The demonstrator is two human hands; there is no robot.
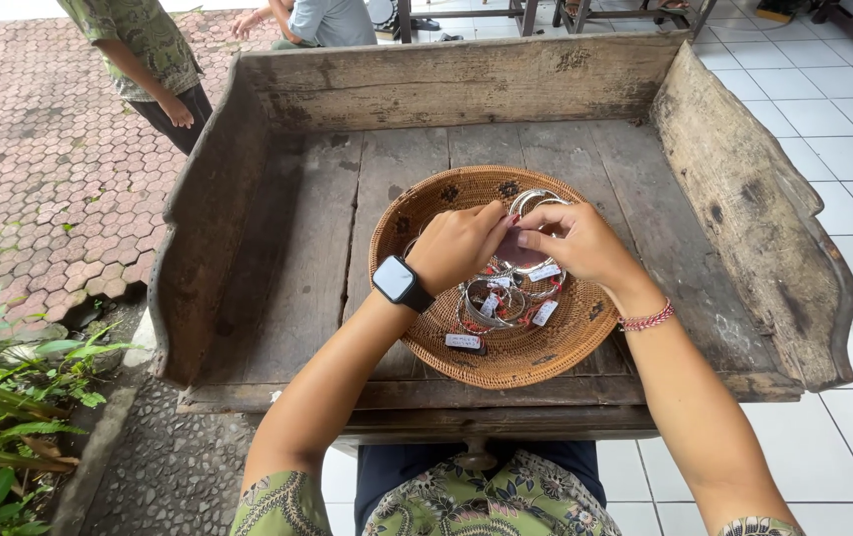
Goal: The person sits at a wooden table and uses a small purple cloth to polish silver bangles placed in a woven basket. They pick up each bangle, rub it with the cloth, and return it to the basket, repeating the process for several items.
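Note:
A round woven basket [426, 213] sits on an old wooden tray-like table [307, 228]. In it lie several silver bangles [494, 303] with small white tags. Both hands meet over the basket's middle. My left hand [458, 246], a black smartwatch on its wrist, and my right hand [575, 241], a red beaded bracelet on its wrist, pinch together a small pinkish piece [516, 246] between their fingertips. What exactly the piece is cannot be made out. A silver bangle [531, 199] shows just behind the fingers.
The table has raised, worn wooden sides [744, 189] at the back, left and right. Two people stand beyond it on red paving [39, 149]. White floor tiles [844, 109] lie to the right, green plants [0, 397] at lower left.

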